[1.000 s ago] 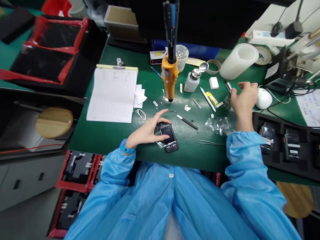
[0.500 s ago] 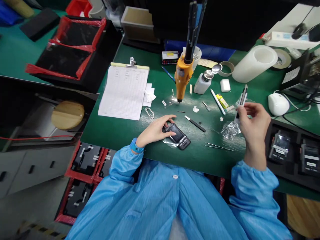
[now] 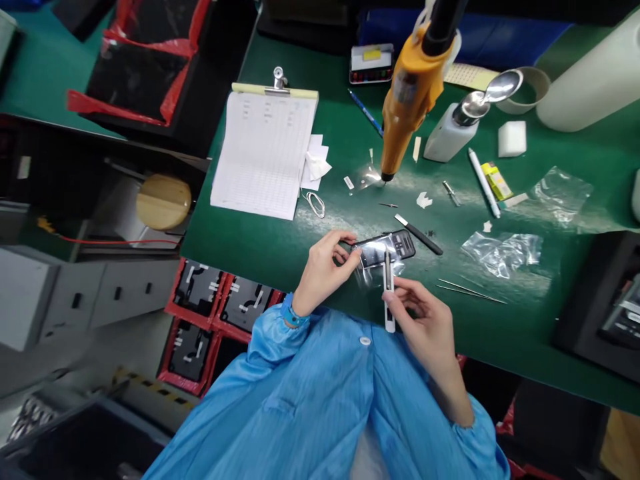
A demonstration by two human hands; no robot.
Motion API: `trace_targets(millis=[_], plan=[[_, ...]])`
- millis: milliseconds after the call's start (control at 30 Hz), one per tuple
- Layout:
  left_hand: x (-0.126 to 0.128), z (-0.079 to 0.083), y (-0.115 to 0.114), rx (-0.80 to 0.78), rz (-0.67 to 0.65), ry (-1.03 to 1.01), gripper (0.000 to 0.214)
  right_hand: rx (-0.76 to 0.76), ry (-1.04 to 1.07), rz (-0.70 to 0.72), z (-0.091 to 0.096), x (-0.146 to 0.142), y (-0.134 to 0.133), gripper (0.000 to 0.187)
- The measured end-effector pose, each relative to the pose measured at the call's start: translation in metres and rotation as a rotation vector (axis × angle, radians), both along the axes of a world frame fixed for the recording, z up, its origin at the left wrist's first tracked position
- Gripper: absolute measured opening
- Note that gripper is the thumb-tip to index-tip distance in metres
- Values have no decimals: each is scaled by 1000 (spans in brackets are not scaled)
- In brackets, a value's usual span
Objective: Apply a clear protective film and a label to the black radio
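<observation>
A dark handheld device [image 3: 373, 254] with a screen and a keypad end lies on the green bench, clear film under its near edge. My left hand [image 3: 327, 267] grips the device's left end between thumb and fingers. In my right hand [image 3: 423, 313] is a white utility knife [image 3: 389, 303], pinched by thumb and fingers. The knife's tip points away from me and overlaps the device's near side; whether it touches the device I cannot tell. Just beyond the device lies a black-handled scraper blade [image 3: 420, 235]. To the right are tweezers [image 3: 470, 291] and crumpled clear plastic [image 3: 503, 253].
An orange electric screwdriver [image 3: 413, 93] hangs over the bench. Behind it stand a dispenser bottle [image 3: 453, 133] and a tape roll [image 3: 527, 93]. A clipboard with a paper form [image 3: 265, 153] lies at left, and a black foam tray [image 3: 590, 300] at right.
My right hand has brought the knife leftward from the bench's right side to the device. The device has turned so its keypad end points right. The camera view has shifted.
</observation>
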State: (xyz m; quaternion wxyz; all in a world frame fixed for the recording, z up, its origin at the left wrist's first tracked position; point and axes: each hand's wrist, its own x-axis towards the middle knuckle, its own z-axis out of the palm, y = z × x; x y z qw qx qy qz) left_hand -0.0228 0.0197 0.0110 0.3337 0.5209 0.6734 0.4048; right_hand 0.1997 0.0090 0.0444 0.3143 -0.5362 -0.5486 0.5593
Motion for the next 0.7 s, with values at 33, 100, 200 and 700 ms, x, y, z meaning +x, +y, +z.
trace_targets(millis=[33, 100, 200, 700], plan=[[0, 1, -1, -21, 16, -16, 13, 21, -15, 19, 1, -4, -1, 23], [-2, 3, -2, -53, 31, -44, 10, 63, -54, 53, 4, -10, 1, 18], [-3, 4, -2, -62, 53, -98, 7, 78, -113, 110, 9, -15, 7, 16], [6, 8, 11, -42, 96, -116, 9, -132, 63, 73, 4, -9, 23, 21]])
